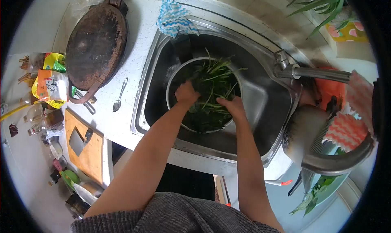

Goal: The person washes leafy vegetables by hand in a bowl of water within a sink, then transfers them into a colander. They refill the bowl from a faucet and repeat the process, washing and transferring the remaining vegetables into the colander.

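A round metal basin (169,86) sits in the steel sink, full of long-stemmed leafy greens (211,80). My left hand (187,93) reaches into the basin's left side, its fingers curled down into the greens and partly hidden by them. On the right side of the basin, my right hand (233,106) is closed around some of the stems, thumb pointing inward. Leaves and stems lie between both hands, and a few stems stick up toward the far rim.
The sink (256,106) has a metal faucet (301,72) on its right. A blue-and-white cloth (174,18) drapes over the far left corner. Left are a spoon (120,95), a round dark pan (96,47) and a cutting board (95,157) with a cleaver (76,142).
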Available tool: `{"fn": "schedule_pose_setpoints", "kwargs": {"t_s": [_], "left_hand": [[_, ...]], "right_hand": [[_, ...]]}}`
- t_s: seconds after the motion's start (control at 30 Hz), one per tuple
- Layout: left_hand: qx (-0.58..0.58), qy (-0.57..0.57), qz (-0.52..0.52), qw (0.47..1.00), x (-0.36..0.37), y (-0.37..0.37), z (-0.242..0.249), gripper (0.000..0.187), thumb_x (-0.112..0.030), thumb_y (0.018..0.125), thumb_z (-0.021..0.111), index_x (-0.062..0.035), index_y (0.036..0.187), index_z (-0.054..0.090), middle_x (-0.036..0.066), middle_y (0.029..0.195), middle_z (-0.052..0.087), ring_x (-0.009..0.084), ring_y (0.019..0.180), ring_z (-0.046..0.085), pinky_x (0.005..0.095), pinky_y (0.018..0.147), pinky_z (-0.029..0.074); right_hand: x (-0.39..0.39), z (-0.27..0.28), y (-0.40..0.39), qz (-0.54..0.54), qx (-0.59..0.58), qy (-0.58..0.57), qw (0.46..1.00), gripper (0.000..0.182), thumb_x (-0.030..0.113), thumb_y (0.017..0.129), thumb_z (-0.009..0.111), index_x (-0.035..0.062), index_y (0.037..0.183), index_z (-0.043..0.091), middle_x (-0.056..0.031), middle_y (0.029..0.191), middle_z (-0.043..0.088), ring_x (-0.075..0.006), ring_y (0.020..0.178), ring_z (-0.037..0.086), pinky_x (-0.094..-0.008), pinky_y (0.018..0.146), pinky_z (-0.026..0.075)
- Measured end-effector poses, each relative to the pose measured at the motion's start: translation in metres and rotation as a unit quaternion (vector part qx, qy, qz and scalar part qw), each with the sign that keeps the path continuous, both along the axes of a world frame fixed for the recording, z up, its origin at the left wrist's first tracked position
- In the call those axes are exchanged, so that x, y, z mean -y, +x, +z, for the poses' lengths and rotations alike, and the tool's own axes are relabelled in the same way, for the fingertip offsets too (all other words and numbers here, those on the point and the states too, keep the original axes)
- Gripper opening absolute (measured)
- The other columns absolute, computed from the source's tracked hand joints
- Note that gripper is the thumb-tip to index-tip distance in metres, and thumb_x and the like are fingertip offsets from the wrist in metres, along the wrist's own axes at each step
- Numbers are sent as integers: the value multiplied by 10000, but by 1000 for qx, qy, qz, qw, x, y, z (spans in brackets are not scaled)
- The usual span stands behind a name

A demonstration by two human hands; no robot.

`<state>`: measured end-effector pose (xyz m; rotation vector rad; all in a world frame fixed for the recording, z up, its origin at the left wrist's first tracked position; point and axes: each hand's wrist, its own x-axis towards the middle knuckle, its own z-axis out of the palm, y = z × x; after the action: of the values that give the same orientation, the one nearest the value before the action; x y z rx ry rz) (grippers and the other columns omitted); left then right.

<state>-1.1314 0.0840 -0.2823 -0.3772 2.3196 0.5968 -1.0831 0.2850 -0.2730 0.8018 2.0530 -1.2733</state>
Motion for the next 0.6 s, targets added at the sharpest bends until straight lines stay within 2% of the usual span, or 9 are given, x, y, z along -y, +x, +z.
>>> {"fn": "schedule_pose_setpoints", "kwargs": {"t_s": [0.13, 0.2, 0.23, 0.3, 0.33, 0.4, 0.43, 0.5, 0.6], "left_hand": [[-57, 6, -69, 996, 10, 3, 56, 564, -396, 634, 736, -3, 1014, 597, 206, 1042, 593, 369, 941, 598, 432, 814, 490], [-26, 1, -109, 994, 21, 4, 84, 612, -470, 645, 712, 12, 1005, 603, 233, 1101, 560, 365, 998, 574, 418, 829, 482], [-84, -42, -152, 984, 21, 8, 81, 636, -490, 653, 700, 21, 1018, 598, 242, 1133, 536, 368, 1025, 555, 421, 836, 476], [-202, -125, -236, 942, 20, 12, 63, 687, -530, 668, 677, 40, 1042, 588, 259, 1198, 488, 374, 1080, 517, 425, 849, 463], [-163, -91, -189, 964, 17, 12, 45, 698, -538, 685, 657, 47, 1059, 582, 265, 1222, 463, 374, 1099, 500, 437, 853, 456], [-85, -22, -93, 992, 5, 7, 4, 722, -554, 717, 618, 62, 1091, 571, 277, 1271, 413, 374, 1137, 466, 462, 860, 440], [-115, -69, -114, 984, -2, 14, -10, 688, -539, 744, 596, 54, 1092, 574, 264, 1250, 437, 374, 1128, 473, 464, 857, 442], [-180, -158, -154, 959, -17, 26, -29, 622, -510, 798, 553, 37, 1094, 580, 238, 1208, 484, 372, 1110, 488, 468, 851, 444], [-26, -161, -361, 918, -13, 18, -79, 545, -446, 844, 521, 14, 1137, 537, 193, 1117, 549, 353, 1065, 523, 437, 814, 469]], "right_hand": [[11, 79, 2, -66, -70, -166, 981, 471, 255, 704, 731, -19, 1063, 599, -129, 1001, 629, -215, 923, 593, -328, 811, 444], [-6, 4, 20, -61, -97, -93, 989, 521, 275, 714, 726, -26, 1109, 566, -142, 989, 630, -240, 931, 595, -345, 814, 444], [-6, -16, 24, -24, -119, -32, 992, 590, 304, 722, 718, -36, 1156, 505, -162, 994, 625, -259, 947, 592, -359, 829, 443], [4, -43, 23, 78, -169, 124, 975, 780, 382, 742, 695, -62, 1275, 338, -216, 1017, 611, -303, 991, 582, -392, 873, 441], [14, -50, 20, 146, -195, 213, 946, 902, 430, 753, 681, -78, 1347, 232, -249, 1034, 601, -328, 1018, 575, -412, 901, 440], [31, -36, 7, 72, -58, 164, 982, 887, 448, 773, 652, -72, 1353, 227, -261, 1071, 575, -328, 1032, 563, -426, 889, 448], [39, -31, 3, 34, 13, 138, 990, 880, 456, 783, 637, -68, 1356, 224, -268, 1089, 563, -327, 1039, 557, -434, 884, 452], [49, -36, -1, 99, 25, 221, 970, 862, 479, 794, 613, -66, 1352, 245, -267, 1065, 567, -336, 1005, 569, -439, 841, 473], [48, -45, -14, 178, 32, 285, 941, 822, 463, 796, 606, -72, 1332, 287, -263, 1061, 566, -346, 980, 575, -438, 831, 478]]}}
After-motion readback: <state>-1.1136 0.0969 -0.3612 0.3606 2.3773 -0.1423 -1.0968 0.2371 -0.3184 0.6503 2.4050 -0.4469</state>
